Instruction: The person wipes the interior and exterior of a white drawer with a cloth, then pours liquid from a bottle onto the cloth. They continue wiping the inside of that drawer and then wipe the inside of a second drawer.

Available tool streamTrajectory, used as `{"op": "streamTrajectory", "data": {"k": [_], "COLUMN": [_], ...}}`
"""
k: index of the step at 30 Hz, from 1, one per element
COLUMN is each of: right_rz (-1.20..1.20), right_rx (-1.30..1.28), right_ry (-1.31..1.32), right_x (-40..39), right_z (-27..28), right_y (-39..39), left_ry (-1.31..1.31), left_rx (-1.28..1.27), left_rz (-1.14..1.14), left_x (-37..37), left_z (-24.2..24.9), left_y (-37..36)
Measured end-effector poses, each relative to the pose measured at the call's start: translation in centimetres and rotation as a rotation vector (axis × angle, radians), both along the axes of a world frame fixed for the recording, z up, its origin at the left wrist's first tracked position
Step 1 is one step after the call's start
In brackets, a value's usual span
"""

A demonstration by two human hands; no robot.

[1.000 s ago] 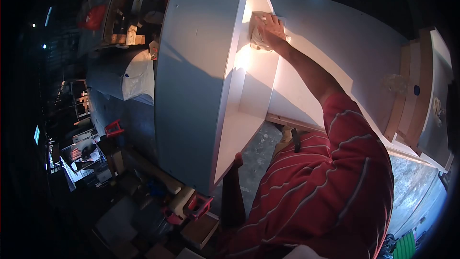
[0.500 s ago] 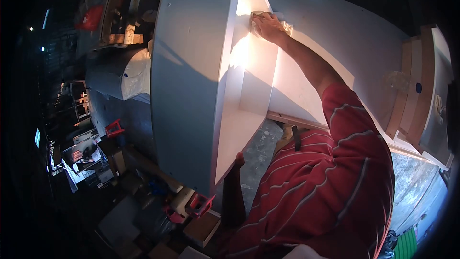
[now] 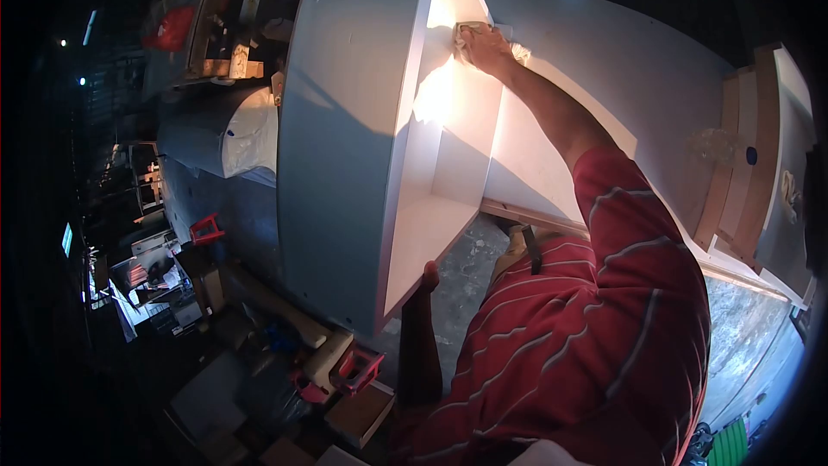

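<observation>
A white open-fronted cabinet (image 3: 341,164) fills the middle of the view, its inner surfaces brightly lit in places. Up inside it, my right hand (image 3: 487,47) is closed on a pale, crumpled cloth (image 3: 463,41) and presses it against an inner panel. Part of the cloth sticks out beside the wrist. Lower down, my left hand (image 3: 429,279) grips the cabinet's near edge; the thumb shows and the other fingers are mostly hidden.
A large white panel (image 3: 595,39) stands behind my right arm. Wooden-edged panels (image 3: 742,155) are on the right. Red plastic stools (image 3: 360,371) and boxes (image 3: 362,414) sit at lower left. A plastic-wrapped piece (image 3: 250,134) and stacked wood (image 3: 246,17) lie beyond the cabinet.
The view has shifted slightly. My right hand with the cloth stays at almost the same spot on the panel, and my left hand remains at the edge.
</observation>
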State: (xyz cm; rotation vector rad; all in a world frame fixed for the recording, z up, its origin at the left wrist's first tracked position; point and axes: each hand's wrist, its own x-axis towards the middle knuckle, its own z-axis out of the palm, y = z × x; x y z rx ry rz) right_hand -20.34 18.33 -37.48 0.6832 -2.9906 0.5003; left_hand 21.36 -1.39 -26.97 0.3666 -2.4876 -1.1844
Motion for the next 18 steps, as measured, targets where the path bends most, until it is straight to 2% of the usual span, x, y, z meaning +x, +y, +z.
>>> {"op": "streamTrajectory", "data": {"k": [1, 3, 5, 7, 9, 11, 12, 14, 15, 18], "right_rz": [0.001, -0.114, -0.087, 0.0, 0.005, 0.012, 0.01, -0.134, -0.136, -0.033], "right_rx": [-0.002, 0.239, 0.199, 0.069, 0.062, 0.278, 0.276, 0.429, 0.429, 0.06], "right_ry": [-0.001, -0.085, -0.133, -0.029, -0.024, -0.02, -0.015, -0.138, -0.134, 0.054], "right_x": [-0.4, -1.1, -1.1, 0.2, -0.5, -0.3, -0.3, 0.4, 0.4, 0.5], "right_z": [-0.1, -0.1, 0.1, 0.2, 1.0, 1.5, 1.9, 1.6, 1.1, -1.8], "right_y": [-0.6, -2.5, -2.7, -1.0, -0.6, -1.3, -2.1, -3.9, -3.8, -1.8], "left_ry": [0.007, 0.001, 0.005, 0.01, 0.018, 0.015, 0.018, 0.017, 0.021, 0.026], "left_rx": [0.002, -0.004, -0.005, -0.008, -0.003, -0.002, -0.001, -0.003, 0.0, 0.0], "left_rz": [0.003, -0.003, -0.005, -0.003, -0.004, 0.002, 0.003, -0.001, 0.0, 0.007], "left_x": [0.1, -0.2, -0.3, -0.3, -0.6, -0.4, -0.5, -0.5, -0.6, -0.4], "left_z": [0.0, 0.2, 0.3, 0.4, 0.2, 0.3, 0.3, 0.4, 0.4, 0.2], "left_y": [0.1, -0.1, 0.0, 0.0, 0.1, 0.2, 0.1, 0.1, 0.0, 0.2]}}
